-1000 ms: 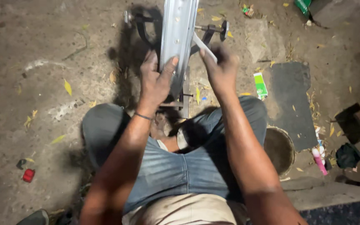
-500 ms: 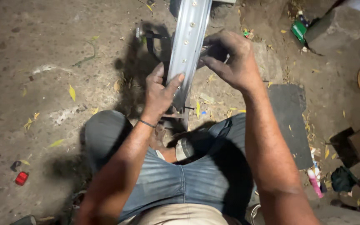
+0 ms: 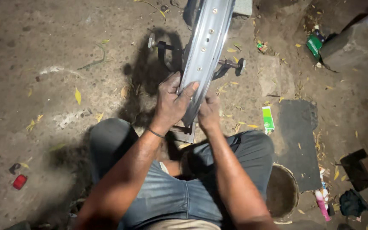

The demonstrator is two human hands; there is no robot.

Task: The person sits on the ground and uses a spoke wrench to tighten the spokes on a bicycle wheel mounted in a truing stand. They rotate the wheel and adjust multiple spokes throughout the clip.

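**Both hands on a bare wheel rim in its stand**

Head view: the person sits on the dirt floor point(image 3: 43, 55), legs in grey trousers spread to either side of a silver metal wheel rim with spoke holes point(image 3: 205, 47). The rim stands upright on edge, running from between the knees to the far edge of the picture, carried in a black metal stand point(image 3: 231, 66) whose arms show on both sides of it.

The left hand point(image 3: 173, 102) is clamped over the near part of the rim — thumb across the inner channel, fingers round the left wall. The right hand point(image 3: 209, 113) grips the same stretch from the right, partly hidden behind the rim. Neither hand holds a tool.

To the right lie a dark flat mat point(image 3: 297, 140), a small green-and-white packet point(image 3: 268, 119) and a round dark bowl point(image 3: 283, 191); a red cap point(image 3: 20, 182) sits near left.

The step in hand looks like steadying or turning the rim to check it. A further turn would call for an even grip on both walls, with fingers kept out of the stand.
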